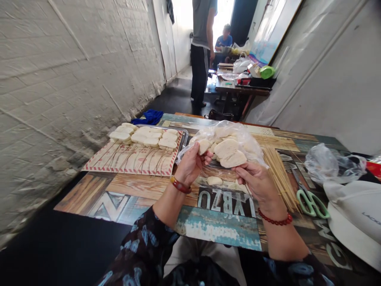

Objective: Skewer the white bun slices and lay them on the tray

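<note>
My left hand (193, 163) is closed, pinching one pale, flat, bread-like slice (204, 146) between thumb and fingers. My right hand (258, 180) is closed on the lower edge of two overlapping pale slices (229, 153); a thin stick seems to run below its fingers, partly hidden. Just behind both hands lies an open clear plastic bag (253, 145) full of more such slices. One loose slice (214, 180) rests on the table between my wrists. To the left, skewered slices (145, 136) lie in rows on red-bordered paper (127, 161) over a metal tray (185, 139).
Right of the bag lies a bundle of bamboo skewers (278, 174), beside green-handled scissors (311, 202). A crumpled plastic bag (331, 163) and a white cap (354, 214) sit at the right. A blue cloth (150, 117) lies at the far edge. Two people are farther back, near another table (242, 90).
</note>
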The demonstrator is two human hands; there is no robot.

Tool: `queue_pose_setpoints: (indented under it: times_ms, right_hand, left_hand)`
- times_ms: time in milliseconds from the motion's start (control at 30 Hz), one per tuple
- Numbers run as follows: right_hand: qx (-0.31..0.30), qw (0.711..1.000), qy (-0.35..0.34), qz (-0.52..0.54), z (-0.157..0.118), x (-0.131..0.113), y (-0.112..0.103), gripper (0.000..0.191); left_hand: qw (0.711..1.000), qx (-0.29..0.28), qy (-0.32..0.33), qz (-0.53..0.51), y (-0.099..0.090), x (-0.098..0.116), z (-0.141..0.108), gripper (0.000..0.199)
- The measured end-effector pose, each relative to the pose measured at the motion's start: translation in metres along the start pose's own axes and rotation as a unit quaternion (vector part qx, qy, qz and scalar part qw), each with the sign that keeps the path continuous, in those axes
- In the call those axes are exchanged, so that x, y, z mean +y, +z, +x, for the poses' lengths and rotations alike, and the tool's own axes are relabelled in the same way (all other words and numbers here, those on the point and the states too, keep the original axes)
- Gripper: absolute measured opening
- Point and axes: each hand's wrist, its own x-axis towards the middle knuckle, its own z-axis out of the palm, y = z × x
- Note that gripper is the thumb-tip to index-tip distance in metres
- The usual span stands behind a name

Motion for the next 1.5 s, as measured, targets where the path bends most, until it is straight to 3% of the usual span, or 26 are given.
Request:
queue_pose_setpoints:
  times_ms: [300, 700, 1000, 1267, 1500]
  right_hand:
    - [-0.099, 0.99, 0.025, -0.101, -0.001, 0.006, 0.007, 0.025]
    - [-0.082, 0.989, 0.019, -0.123, 0.0, 0.005, 0.008, 0.027]
    - [-0.04, 0.991, 0.009, -0.129, 0.001, 0.005, 0.0, 0.025]
    - [-0.079, 0.989, 0.012, -0.123, -0.002, 0.006, 0.006, 0.022]
    - [-0.064, 0.991, 0.012, -0.119, -0.001, 0.007, 0.002, 0.022]
  left_hand:
    - [0.997, 0.053, 0.026, -0.041, 0.005, 0.0, 0.002, 0.029]
    - [0.998, 0.034, 0.037, -0.045, 0.002, -0.001, 0.0, 0.026]
    - [0.996, 0.033, 0.078, 0.01, 0.001, 0.013, -0.002, 0.04]
    - [0.994, 0.013, 0.104, 0.036, 0.0, 0.006, -0.002, 0.043]
    - [0.994, 0.018, 0.106, 0.029, 0.001, 0.007, -0.001, 0.044]
